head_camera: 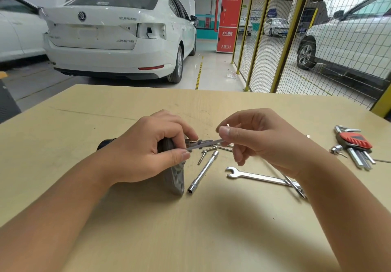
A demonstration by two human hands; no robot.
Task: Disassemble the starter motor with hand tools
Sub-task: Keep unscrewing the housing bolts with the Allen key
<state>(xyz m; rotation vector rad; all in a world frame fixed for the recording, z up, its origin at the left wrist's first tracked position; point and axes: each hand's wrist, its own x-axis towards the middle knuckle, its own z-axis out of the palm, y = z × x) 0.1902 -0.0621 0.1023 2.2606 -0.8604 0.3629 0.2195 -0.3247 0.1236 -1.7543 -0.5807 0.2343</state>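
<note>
The starter motor (172, 176) lies on the wooden table (148, 218), mostly hidden under my left hand (146, 149), whose fingers curl round its grey end housing. Its dark body end (104, 143) shows behind my wrist. My right hand (260, 140) pinches a thin hex key (208, 143) between thumb and fingers. The key's other end reaches into the motor's end by my left thumb.
A socket wrench bar (204, 171), loose long bolts (203, 155) and a combination spanner (260, 175) lie between my hands. A red-holdered hex key set (355, 144) and a small socket (336, 150) sit at the right. White cars and a yellow mesh fence stand beyond the table.
</note>
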